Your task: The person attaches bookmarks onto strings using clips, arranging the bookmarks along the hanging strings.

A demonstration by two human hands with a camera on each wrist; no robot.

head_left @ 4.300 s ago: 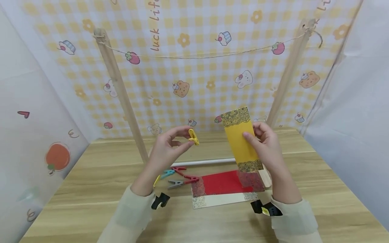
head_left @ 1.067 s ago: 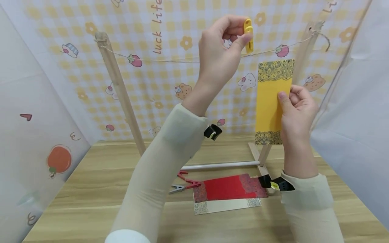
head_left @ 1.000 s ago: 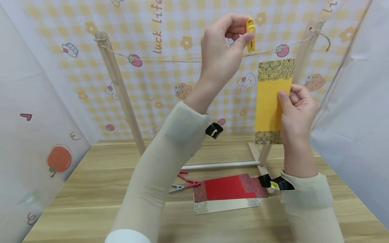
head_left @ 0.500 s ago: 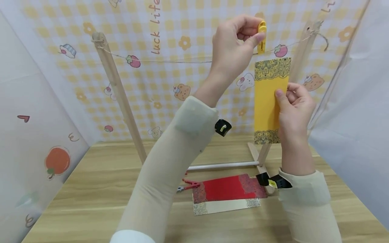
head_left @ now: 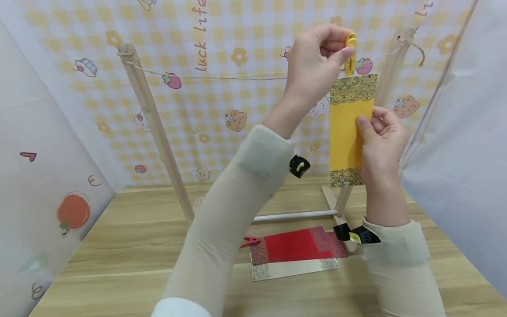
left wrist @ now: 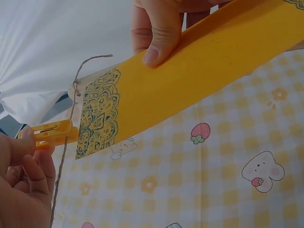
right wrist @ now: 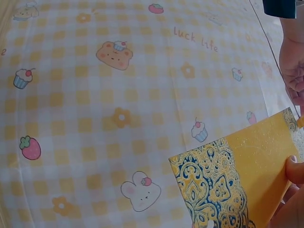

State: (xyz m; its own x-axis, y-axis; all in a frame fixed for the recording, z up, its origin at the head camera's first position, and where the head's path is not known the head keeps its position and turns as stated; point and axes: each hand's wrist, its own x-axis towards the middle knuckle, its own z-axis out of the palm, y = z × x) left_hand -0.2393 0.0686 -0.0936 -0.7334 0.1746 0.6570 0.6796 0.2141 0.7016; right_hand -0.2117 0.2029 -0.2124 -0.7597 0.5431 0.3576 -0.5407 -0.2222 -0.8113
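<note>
My left hand (head_left: 317,61) pinches a yellow clothespin (head_left: 350,53) between thumb and fingers, up at the twine (head_left: 222,78). My right hand (head_left: 382,141) grips a yellow envelope (head_left: 345,132) by its right edge, thumb in front and fingers behind. Dark lace patterns band the envelope's two ends, and it stands upright just under the line. In the left wrist view the clothespin (left wrist: 50,133) overlaps the twine (left wrist: 61,166), its tip right at the patterned end of the envelope (left wrist: 180,80). The right wrist view shows the envelope's lower end (right wrist: 209,185) close up.
Two wooden posts (head_left: 156,127) carry the twine, joined low down by a white rod (head_left: 295,215). On the wooden table (head_left: 119,255) lie a red envelope (head_left: 297,245), a white envelope (head_left: 293,270) under it, and a red clothespin (head_left: 250,241). A checkered cloth (head_left: 253,110) hangs behind.
Both hands have risen from low over the table to the twine. Over the last second my left hand moved right with the clothespin, down to the envelope's top edge; the envelope stayed nearly still.
</note>
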